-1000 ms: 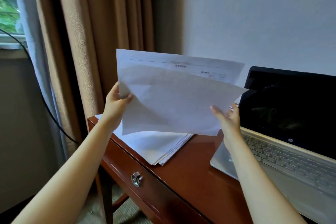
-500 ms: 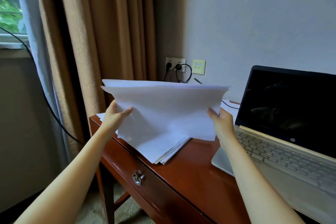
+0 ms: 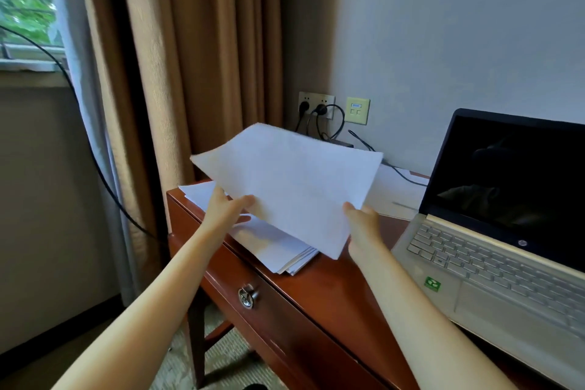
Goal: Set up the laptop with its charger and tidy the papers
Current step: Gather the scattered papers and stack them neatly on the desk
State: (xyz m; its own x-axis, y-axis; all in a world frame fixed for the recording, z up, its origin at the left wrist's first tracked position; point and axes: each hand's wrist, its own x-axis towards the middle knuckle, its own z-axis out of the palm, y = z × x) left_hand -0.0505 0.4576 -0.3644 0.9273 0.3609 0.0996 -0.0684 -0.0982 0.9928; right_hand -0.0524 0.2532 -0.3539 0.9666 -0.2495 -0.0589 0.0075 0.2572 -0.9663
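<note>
I hold a few white sheets [image 3: 294, 180] nearly flat above the desk. My left hand [image 3: 226, 207] pinches their near left edge and my right hand [image 3: 361, 215] grips the near right edge. Under them a stack of white papers [image 3: 278, 245] lies on the left end of the wooden desk [image 3: 319, 294]. An open silver laptop [image 3: 493, 250] with a dark screen stands on the right. A black charger cable [image 3: 400, 172] runs from a wall socket [image 3: 316, 104] behind the papers toward the laptop.
Brown curtains [image 3: 196, 57] hang left of the desk beside a window. A drawer with a metal ring pull [image 3: 247, 296] faces me. More white paper [image 3: 399, 196] lies between the held sheets and the laptop. A black cord [image 3: 95, 161] hangs by the curtain.
The sheets went from upright in front of me to lowered and tipped nearly flat over the stack. Both hands came down with them, uncovering the wall socket and cable.
</note>
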